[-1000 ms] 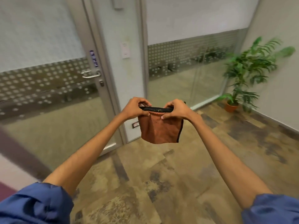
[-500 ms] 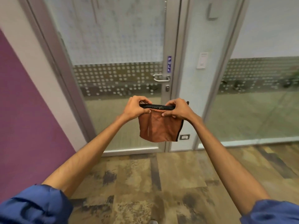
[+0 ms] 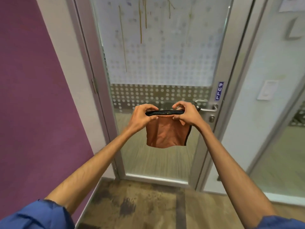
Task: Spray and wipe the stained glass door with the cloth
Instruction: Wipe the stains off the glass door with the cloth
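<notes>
A folded orange cloth (image 3: 165,134) with a black hem hangs in front of me at waist height. My left hand (image 3: 142,115) pinches its top left corner and my right hand (image 3: 186,114) pinches its top right corner. Straight ahead stands the glass door (image 3: 158,60), frosted with dots, with yellowish drip stains (image 3: 140,22) running down its upper pane. The cloth is held short of the glass. No spray bottle is in view.
A metal lever handle (image 3: 207,108) and a blue PULL sticker (image 3: 219,90) sit on the door's right frame. A purple wall (image 3: 36,90) stands at the left. A glass panel with a white switch plate (image 3: 267,90) is at the right. Patterned floor lies below.
The view has swung left from the plant and side glass panels onto the stained door, which is now closer. Both hands have kept the same hold on the cloth.
</notes>
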A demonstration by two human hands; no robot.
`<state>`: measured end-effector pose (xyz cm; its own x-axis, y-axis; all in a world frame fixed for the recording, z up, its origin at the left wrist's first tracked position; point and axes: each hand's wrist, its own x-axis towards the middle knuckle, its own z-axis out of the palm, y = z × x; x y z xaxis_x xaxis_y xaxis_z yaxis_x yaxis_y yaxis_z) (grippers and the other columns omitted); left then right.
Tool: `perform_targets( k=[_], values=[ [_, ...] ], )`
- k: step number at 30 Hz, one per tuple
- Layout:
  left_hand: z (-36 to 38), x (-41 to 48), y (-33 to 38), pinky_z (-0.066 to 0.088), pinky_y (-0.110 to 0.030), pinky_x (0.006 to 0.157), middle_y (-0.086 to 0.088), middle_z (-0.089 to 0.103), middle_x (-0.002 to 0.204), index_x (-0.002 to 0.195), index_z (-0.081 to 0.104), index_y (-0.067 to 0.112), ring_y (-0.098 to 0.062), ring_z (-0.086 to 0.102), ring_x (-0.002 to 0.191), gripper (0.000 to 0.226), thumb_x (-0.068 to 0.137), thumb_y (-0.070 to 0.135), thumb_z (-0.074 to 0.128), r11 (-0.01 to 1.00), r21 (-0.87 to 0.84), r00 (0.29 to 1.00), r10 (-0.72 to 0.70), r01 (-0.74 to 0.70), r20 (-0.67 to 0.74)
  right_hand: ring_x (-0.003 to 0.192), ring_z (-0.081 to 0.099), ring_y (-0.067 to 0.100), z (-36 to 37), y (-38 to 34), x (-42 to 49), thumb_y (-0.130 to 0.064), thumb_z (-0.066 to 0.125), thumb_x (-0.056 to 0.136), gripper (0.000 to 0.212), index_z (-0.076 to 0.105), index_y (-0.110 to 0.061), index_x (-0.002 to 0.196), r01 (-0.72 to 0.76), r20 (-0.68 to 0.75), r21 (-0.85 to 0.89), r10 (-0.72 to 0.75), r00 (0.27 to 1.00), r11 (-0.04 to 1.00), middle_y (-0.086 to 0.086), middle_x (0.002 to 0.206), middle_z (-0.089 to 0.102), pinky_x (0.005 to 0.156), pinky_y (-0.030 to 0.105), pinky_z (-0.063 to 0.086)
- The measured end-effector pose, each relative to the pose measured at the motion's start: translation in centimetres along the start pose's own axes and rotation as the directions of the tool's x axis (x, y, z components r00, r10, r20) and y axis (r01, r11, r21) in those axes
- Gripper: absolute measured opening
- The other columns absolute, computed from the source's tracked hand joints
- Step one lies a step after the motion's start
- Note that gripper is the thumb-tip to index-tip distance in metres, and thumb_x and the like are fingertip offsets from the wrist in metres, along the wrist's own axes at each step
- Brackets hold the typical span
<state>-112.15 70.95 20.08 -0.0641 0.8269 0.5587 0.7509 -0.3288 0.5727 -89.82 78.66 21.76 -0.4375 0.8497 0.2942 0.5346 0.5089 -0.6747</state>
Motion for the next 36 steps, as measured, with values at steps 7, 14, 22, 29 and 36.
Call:
perform_targets(
  k=[7, 14, 22, 29, 36],
  values=[
    [-3.0, 5.7, -4.9, 0.044, -0.006, 0.081, 0.001, 0.075, 0.105, 0.109, 0.076, 0.014, -0.005, 0.065, 0.097, 0.033, 0.076, 0.017, 0.083, 1.000, 0.000, 0.998, 0.000, 0.000, -0.058, 0.079, 0.073, 0.033, 1.8, -2.4, 8.6, -0.003, 0.084, 0.070, 0.045, 0.061, -0.022, 0.103, 0.048, -0.005, 0.041, -0.048, 0.999, 0.998, -0.005, 0.083, 0.072, 0.076, 0.043, 0.059],
    [-6.3, 12.2, -10.8, 0.044, -0.004, 0.084, -0.001, 0.071, 0.112, 0.118, 0.072, 0.011, -0.007, 0.062, 0.102, 0.032, 0.086, 0.008, 0.072, 0.999, -0.006, 0.998, 0.052, -0.052, -0.030, 0.068, 0.071, 0.031, 3.9, -4.5, 16.4, -0.002, 0.084, 0.071, 0.039, 0.064, -0.021, 0.098, 0.082, -0.063, 0.113, -0.075, 0.995, 0.990, 0.004, 0.082, 0.074, 0.058, 0.033, 0.056],
    [-10.3, 20.8, -17.9, 0.042, -0.006, 0.092, 0.000, 0.067, 0.117, 0.121, 0.067, 0.013, -0.005, 0.059, 0.107, 0.038, 0.089, -0.004, 0.056, 0.994, 0.004, 0.992, 0.110, -0.110, -0.064, 0.075, 0.072, 0.019, 7.5, -7.9, 26.7, -0.005, 0.084, 0.071, 0.034, 0.067, -0.029, 0.087, 0.097, -0.188, 0.099, -0.077, 0.979, 0.990, -0.007, 0.084, 0.074, 0.060, 0.021, 0.055],
    [-14.1, 27.4, -22.8, 0.050, -0.009, 0.077, 0.010, 0.066, 0.109, 0.114, 0.066, 0.015, 0.013, 0.057, 0.101, 0.026, 0.090, 0.007, 0.067, 0.978, -0.084, 0.968, 0.174, -0.191, -0.181, 0.088, 0.068, 0.008, 10.3, -10.8, 33.9, -0.008, 0.077, 0.075, 0.027, 0.068, -0.026, 0.093, 0.199, -0.427, 0.050, -0.159, 0.890, 0.979, -0.016, 0.087, 0.069, 0.087, 0.038, 0.057],
    [-15.5, 33.3, -23.9, 0.049, -0.009, 0.073, 0.008, 0.066, 0.098, 0.104, 0.065, 0.014, 0.004, 0.060, 0.095, 0.022, 0.086, 0.002, 0.070, 0.960, -0.148, 0.914, 0.169, -0.237, -0.368, 0.099, 0.047, 0.013, 12.0, -13.8, 39.9, -0.012, 0.065, 0.079, 0.028, 0.066, -0.028, 0.103, 0.174, -0.679, -0.115, -0.205, 0.705, 0.978, -0.012, 0.090, 0.053, 0.092, 0.027, 0.029]
  ],
)
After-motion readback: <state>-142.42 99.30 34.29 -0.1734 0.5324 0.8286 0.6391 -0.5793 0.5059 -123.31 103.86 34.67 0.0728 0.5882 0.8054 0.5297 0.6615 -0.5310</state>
